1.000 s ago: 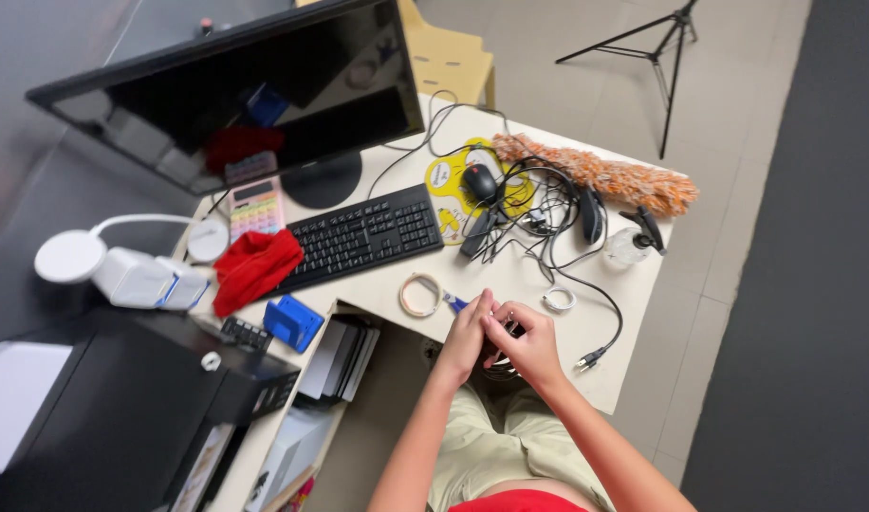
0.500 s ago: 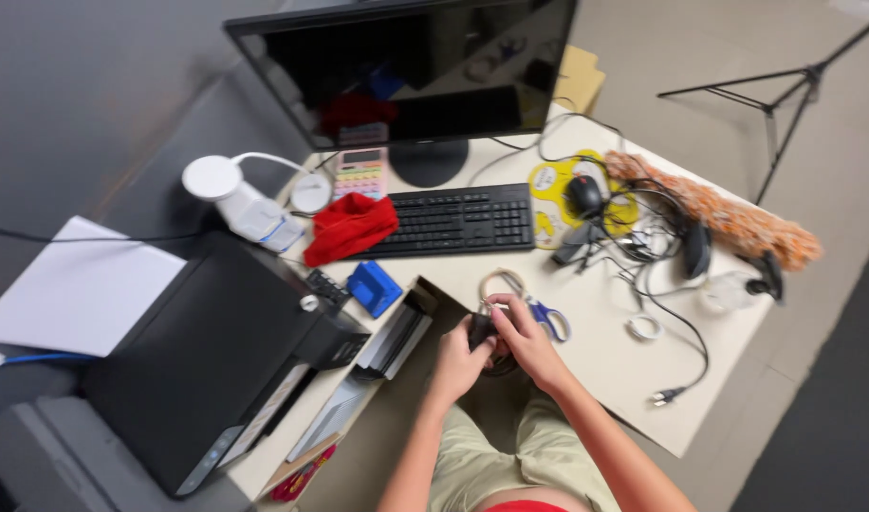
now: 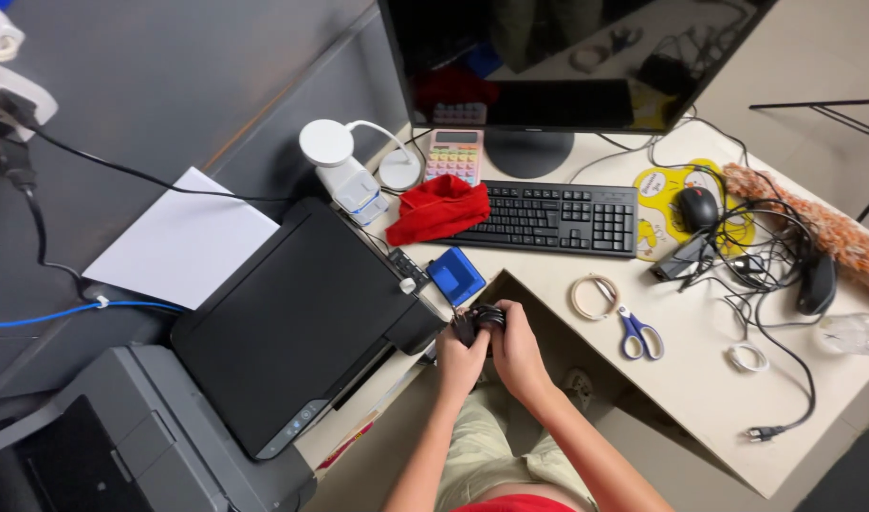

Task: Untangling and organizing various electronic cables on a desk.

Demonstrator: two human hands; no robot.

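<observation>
Both my hands are together at the desk's inner corner, gripping a small black bundle of coiled cable (image 3: 482,318). My left hand (image 3: 461,362) holds it from the left side, my right hand (image 3: 517,351) from the right, fingers curled over it. A blue flat case (image 3: 455,276) lies just above the bundle. Blue-handled scissors (image 3: 636,333) and a roll of tape (image 3: 595,297) lie to the right of my hands.
A black printer (image 3: 297,318) stands to the left, with white paper (image 3: 178,242) behind it. On the desk (image 3: 700,389) are a black keyboard (image 3: 553,218), a monitor (image 3: 548,57), a red cloth (image 3: 439,209), a pastel calculator (image 3: 453,156), a white lamp (image 3: 344,175), a mouse (image 3: 698,207), tangled cables (image 3: 767,265) and a feather duster (image 3: 838,237).
The camera view has swung left and closer, so the printer now fills the left side. My hands have stayed together on the black bundle at the desk corner.
</observation>
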